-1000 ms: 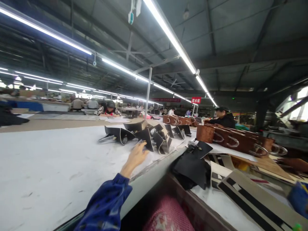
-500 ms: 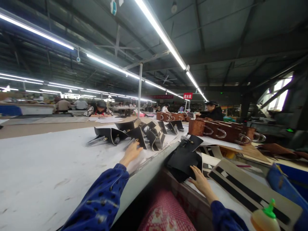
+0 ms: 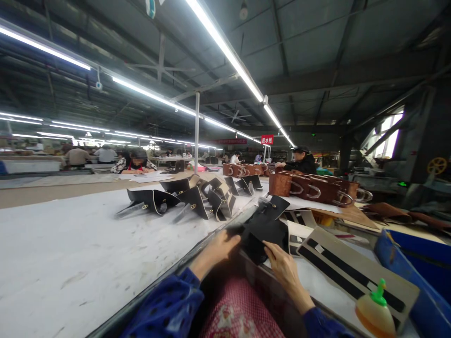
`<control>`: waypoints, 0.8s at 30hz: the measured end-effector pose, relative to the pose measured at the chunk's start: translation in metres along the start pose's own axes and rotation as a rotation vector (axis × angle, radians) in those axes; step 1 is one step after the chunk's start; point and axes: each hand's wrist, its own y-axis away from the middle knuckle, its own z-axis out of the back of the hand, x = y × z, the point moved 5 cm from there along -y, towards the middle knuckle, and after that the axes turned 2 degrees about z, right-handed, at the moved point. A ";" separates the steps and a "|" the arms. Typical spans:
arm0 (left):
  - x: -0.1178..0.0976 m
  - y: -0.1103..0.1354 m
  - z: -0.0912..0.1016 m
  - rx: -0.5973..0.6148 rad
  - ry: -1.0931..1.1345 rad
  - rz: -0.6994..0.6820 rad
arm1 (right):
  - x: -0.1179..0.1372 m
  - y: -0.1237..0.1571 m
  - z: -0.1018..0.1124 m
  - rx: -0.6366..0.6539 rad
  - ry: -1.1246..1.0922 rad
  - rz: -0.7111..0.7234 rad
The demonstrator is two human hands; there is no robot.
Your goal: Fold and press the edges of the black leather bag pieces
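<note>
My right hand [image 3: 282, 264] has its fingertips closed at the front edge of a black leather piece [image 3: 266, 231], which lies on top of a stack to the right of the white table. My left hand [image 3: 217, 251], a little blurred, is by the table's edge, just left of that stack. Its fingers are partly stretched out and nothing shows in them. On the white table stand several folded black leather pieces [image 3: 193, 201] with pale edges and small gold clasps.
Pale panels with black strips [image 3: 352, 270] lie at right, beside a glue bottle with a green tip [image 3: 376, 310] and a blue bin [image 3: 416, 277]. Brown handbags [image 3: 313, 188] stand farther back. A person in a dark cap [image 3: 299, 162] is behind them. The white table [image 3: 70, 263] spreads left.
My left hand has left the folded pieces on the table and come right and down, beside the black stack. My right hand has shifted left along the stack's edge. The view has turned slightly right.
</note>
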 end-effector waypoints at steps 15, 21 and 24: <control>-0.050 0.000 0.017 0.052 -0.114 -0.150 | 0.063 0.015 0.032 -0.053 -0.275 0.024; -0.037 -0.074 0.085 -0.636 -0.243 0.160 | 0.067 0.037 0.042 -0.068 -0.346 -0.058; -0.019 -0.091 0.109 -0.681 -0.294 0.257 | 0.063 0.042 0.050 -0.058 -0.371 -0.060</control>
